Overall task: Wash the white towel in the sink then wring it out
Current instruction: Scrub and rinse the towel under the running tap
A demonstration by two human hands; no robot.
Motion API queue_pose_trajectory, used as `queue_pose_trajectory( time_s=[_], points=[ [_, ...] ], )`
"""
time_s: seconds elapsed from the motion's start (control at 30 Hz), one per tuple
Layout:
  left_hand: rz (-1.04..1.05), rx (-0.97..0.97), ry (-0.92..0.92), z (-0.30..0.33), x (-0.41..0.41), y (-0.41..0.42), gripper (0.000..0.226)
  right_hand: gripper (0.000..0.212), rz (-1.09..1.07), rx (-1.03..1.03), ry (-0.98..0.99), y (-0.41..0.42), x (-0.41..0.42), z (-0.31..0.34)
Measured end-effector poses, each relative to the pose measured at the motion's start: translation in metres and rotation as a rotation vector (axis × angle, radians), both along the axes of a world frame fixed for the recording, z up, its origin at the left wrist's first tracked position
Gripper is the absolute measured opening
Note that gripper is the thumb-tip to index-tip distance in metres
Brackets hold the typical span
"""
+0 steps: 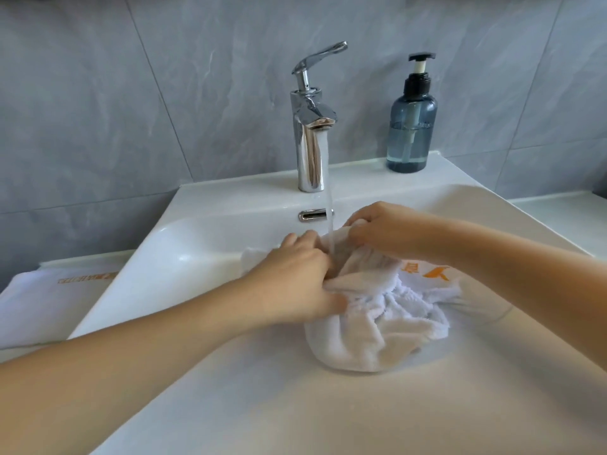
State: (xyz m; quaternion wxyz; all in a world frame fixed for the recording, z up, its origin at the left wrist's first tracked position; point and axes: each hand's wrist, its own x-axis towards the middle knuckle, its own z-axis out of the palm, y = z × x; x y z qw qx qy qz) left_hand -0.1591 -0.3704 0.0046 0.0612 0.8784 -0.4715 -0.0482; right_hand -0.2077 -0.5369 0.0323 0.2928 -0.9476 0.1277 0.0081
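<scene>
While the towel (pixel 377 326) lies bunched in the sink (pixel 203 372), the left hand (pixel 295 277) clutches its near folds with curled fingers. Beyond, the right hand (pixel 381 229) pinches a raised edge, seemingly under the stream (pixel 330 221) from the tap (pixel 310 133). A soap bottle (pixel 412 123) stands farthest back.
</scene>
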Motion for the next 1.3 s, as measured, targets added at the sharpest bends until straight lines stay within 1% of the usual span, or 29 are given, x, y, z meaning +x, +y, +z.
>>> queue_pose_trajectory(
  time_s=[0.03,0.07,0.1,0.17,0.2,0.23,0.27,0.3,0.33,0.37,0.4,0.43,0.47,0.5,0.53,0.6,0.67,0.73,0.8,0.83,0.87,0.93,0.97,1.0,1.07,1.13,1.17,1.23,1.3],
  points=[
    [-0.016,-0.046,0.072,0.004,0.004,0.001,0.028,0.027,-0.032,-0.082,-0.012,-0.004,0.001,0.002],
    [0.013,-0.083,0.106,0.013,0.012,0.002,0.026,0.030,-0.060,-0.172,-0.028,-0.007,0.000,0.005],
    [0.064,-0.141,0.086,0.022,0.022,0.003,0.025,0.039,-0.070,-0.289,-0.026,-0.012,0.000,0.007],
    [0.191,-0.222,-0.058,0.037,0.042,0.009,0.020,0.057,0.016,-0.571,0.033,-0.016,0.003,0.007],
    [0.255,-0.199,-0.171,0.038,0.049,0.014,0.015,0.060,0.083,-0.652,0.044,-0.014,0.003,0.004],
    [0.282,-0.156,-0.308,0.032,0.053,0.019,0.015,0.061,0.138,-0.641,0.040,-0.011,0.004,-0.001],
    [0.252,-0.092,-0.455,0.018,0.056,0.022,0.024,0.061,0.176,-0.544,0.040,-0.009,0.003,-0.005],
    [0.189,-0.018,-0.578,0.002,0.058,0.023,0.038,0.064,0.220,-0.429,0.058,-0.007,0.002,-0.009],
    [0.115,0.022,-0.607,-0.009,0.056,0.023,0.052,0.076,0.254,-0.339,0.111,-0.007,-0.001,-0.010],
    [0.037,0.062,-0.574,-0.017,0.055,0.023,0.063,0.091,0.266,-0.287,0.175,-0.009,-0.002,-0.011],
    [-0.005,0.096,-0.416,-0.018,0.054,0.023,0.072,0.102,0.275,-0.293,0.227,-0.011,-0.004,-0.010],
    [0.010,0.102,-0.165,-0.013,0.052,0.023,0.080,0.109,0.291,-0.339,0.267,-0.013,-0.005,-0.013],
    [0.049,0.134,0.042,-0.007,0.050,0.023,0.084,0.111,0.308,-0.390,0.297,-0.014,-0.005,-0.015],
    [0.042,0.138,0.121,-0.004,0.048,0.021,0.085,0.109,0.317,-0.430,0.314,-0.014,-0.004,-0.020],
    [0.013,0.120,0.103,-0.005,0.046,0.021,0.082,0.103,0.321,-0.464,0.301,-0.013,-0.002,-0.022],
    [-0.045,0.051,-0.011,-0.010,0.040,0.020,0.063,0.078,0.301,-0.547,0.191,-0.013,0.003,-0.025],
    [-0.032,0.024,-0.189,-0.020,0.045,0.016,0.048,0.050,0.249,-0.643,0.037,-0.013,0.008,-0.022],
    [0.047,-0.035,-0.337,-0.026,0.057,0.012,0.038,0.037,0.216,-0.779,-0.065,-0.006,0.010,-0.022],
    [0.076,-0.079,-0.423,-0.027,0.066,0.007,0.028,0.036,0.284,-0.873,-0.115,0.006,0.009,-0.026],
    [0.073,-0.095,-0.432,-0.027,0.069,0.005,0.025,0.039,0.327,-0.869,-0.118,0.012,0.005,-0.027],
    [0.071,-0.111,-0.412,-0.028,0.070,0.004,0.025,0.042,0.362,-0.838,-0.107,0.016,0.001,-0.027],
    [0.080,-0.110,-0.365,-0.027,0.070,0.004,0.032,0.038,0.399,-0.766,-0.040,0.016,-0.006,-0.024],
    [0.074,-0.089,-0.351,-0.026,0.069,0.005,0.035,0.037,0.384,-0.715,-0.001,0.013,-0.006,-0.023],
    [0.053,-0.065,-0.336,-0.024,0.066,0.007,0.034,0.039,0.371,-0.716,0.040,0.011,-0.005,-0.024],
    [-0.038,-0.042,-0.292,-0.021,0.058,0.010,0.024,0.037,0.331,-0.799,0.046,0.006,0.004,-0.029],
    [-0.123,-0.025,-0.236,-0.017,0.045,0.013,0.021,0.031,0.297,-0.898,-0.035,0.002,0.014,-0.035],
    [-0.135,-0.019,-0.218,-0.015,0.042,0.014,0.021,0.030,0.299,-0.906,-0.071,0.002,0.016,-0.036],
    [-0.090,0.001,-0.230,-0.016,0.046,0.011,0.020,0.029,0.363,-0.884,-0.092,0.001,0.012,-0.038],
    [0.003,0.031,-0.285,-0.017,0.053,0.007,0.017,0.030,0.472,-0.867,-0.091,0.002,0.001,-0.036]
  ],
)
